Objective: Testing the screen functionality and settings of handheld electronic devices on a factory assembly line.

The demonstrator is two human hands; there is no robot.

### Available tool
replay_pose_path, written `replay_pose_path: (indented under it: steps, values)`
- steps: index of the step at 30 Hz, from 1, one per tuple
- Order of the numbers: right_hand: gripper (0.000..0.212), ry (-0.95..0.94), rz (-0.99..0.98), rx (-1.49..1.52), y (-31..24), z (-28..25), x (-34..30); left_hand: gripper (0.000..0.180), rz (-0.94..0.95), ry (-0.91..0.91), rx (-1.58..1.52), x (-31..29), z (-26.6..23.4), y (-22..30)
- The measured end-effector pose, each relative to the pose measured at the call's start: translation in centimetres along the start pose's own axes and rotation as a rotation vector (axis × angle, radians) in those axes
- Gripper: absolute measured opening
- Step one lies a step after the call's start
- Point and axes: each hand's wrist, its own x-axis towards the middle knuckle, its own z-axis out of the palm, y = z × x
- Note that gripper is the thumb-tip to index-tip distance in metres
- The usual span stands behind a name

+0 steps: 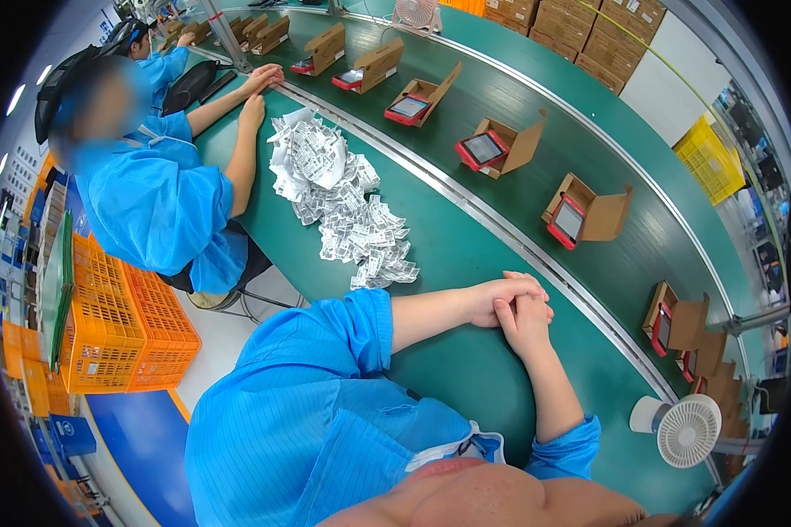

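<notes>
My left hand (492, 302) and my right hand (527, 325) are clasped together above the green worktable (457, 356), fingers folded over each other, and no object shows in them. A loose heap of small printed paper slips (365, 233) spreads on the table to the left of my hands, the far part of it whiter and more bunched. Beyond a metal rail (479, 220), a green conveyor belt bears open brown cardboard boxes. The nearest, an open box (606, 220), stands ahead to the right with a red-edged device (568, 220) at its front.
Left of me sits a co-worker (163, 193) in blue, hands resting by the rail. Orange crates (105, 325) stand on the floor behind. A small white fan (688, 430) is at the right. Several similar boxes line the belt; a yellow crate (710, 160) lies beyond.
</notes>
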Motion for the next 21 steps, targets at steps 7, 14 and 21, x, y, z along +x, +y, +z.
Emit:
replay_pose_path:
  steps: [7,14,21]
  values:
    - [0.052,0.031,-0.084,-0.041,1.3,0.8,0.0,0.029,0.035,0.007,0.003,0.4,-0.6,-0.5]
    - [0.05,0.067,-0.029,0.022,0.9,1.3,-0.5,0.027,0.044,-0.019,0.004,-0.1,0.0,-0.8]
    - [0.049,-0.046,0.096,-0.275,0.3,1.1,0.2,0.036,0.089,-0.033,-0.008,0.6,-1.6,-0.8]
